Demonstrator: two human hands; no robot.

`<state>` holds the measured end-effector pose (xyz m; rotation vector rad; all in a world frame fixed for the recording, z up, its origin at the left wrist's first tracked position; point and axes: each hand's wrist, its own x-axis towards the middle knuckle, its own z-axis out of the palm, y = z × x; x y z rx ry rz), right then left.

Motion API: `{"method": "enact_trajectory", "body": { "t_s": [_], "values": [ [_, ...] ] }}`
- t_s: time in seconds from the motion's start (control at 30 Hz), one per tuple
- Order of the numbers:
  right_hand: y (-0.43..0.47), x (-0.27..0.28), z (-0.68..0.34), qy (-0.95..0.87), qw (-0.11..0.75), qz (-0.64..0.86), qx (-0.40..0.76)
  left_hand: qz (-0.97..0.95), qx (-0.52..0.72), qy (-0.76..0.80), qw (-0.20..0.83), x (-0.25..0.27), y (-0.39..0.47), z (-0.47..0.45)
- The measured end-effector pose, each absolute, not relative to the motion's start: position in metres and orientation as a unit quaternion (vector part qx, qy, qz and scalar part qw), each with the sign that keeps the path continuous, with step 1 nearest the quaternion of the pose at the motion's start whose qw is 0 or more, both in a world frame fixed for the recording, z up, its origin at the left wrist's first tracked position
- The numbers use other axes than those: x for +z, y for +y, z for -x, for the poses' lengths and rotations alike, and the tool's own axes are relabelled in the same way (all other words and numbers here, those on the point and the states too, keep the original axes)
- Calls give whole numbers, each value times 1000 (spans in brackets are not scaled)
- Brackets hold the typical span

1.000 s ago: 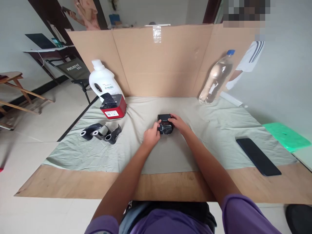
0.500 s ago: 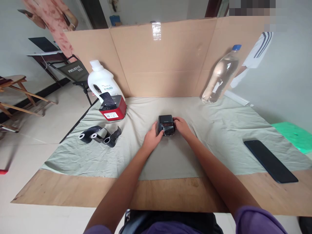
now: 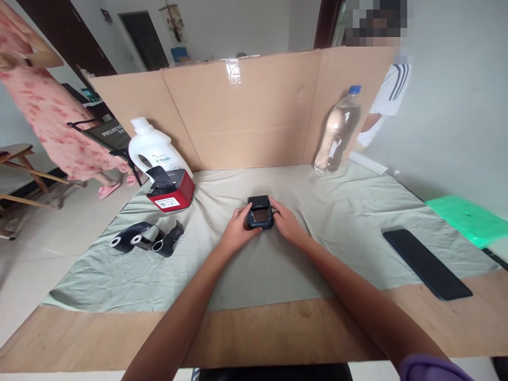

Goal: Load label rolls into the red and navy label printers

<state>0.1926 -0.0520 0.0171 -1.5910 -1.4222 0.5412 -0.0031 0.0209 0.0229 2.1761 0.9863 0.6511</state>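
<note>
Centred on the cloth stands a small black box-shaped device [image 3: 261, 209], which looks like a portable label printer, with a brownish window in its front. My left hand [image 3: 237, 231] grips its left side, the thumb lying along the lower front edge. On the opposite side, the fingers of my right hand [image 3: 286, 220] press against the device near a small light tab. To the left lie several rolls of black film [image 3: 169, 241] with white cores. Behind them is a red and black box [image 3: 174, 191] with a white label and a black strip sticking up from its top.
A white detergent bottle [image 3: 156, 148] and a clear bottle with a blue cap [image 3: 339, 135] stand before a cardboard screen [image 3: 242, 116]. A phone [image 3: 428, 264] lies at right, beyond it a green stool [image 3: 468, 217]. Two people are behind the table.
My left thumb has moved lower across the device's front, where the shiny black film seen before no longer shows. The view has shifted, and the person at left stands in a different place.
</note>
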Motion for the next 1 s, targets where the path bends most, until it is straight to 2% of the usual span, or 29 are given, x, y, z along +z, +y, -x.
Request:
{"method": "enact_trajectory", "body": {
  "t_s": [0.13, 0.37, 0.6, 0.8, 1.0],
  "values": [
    [-51, 17, -203, -660, 373, 637, 141, -839, 216, 378, 328, 27, 26, 5],
    [-51, 18, -205, -684, 264, 676, 75, -861, 161, 412, 251, 33, 27, 7],
    [-55, 14, -199, -645, 342, 673, 123, -854, 189, 416, 250, 23, 24, 1],
    [-55, 17, -192, -636, 327, 679, 167, -831, 196, 419, 307, 22, 27, -7],
    [-62, 28, -209, -582, 406, 675, 203, -827, 228, 405, 315, 31, 17, -43]
  ]
}}
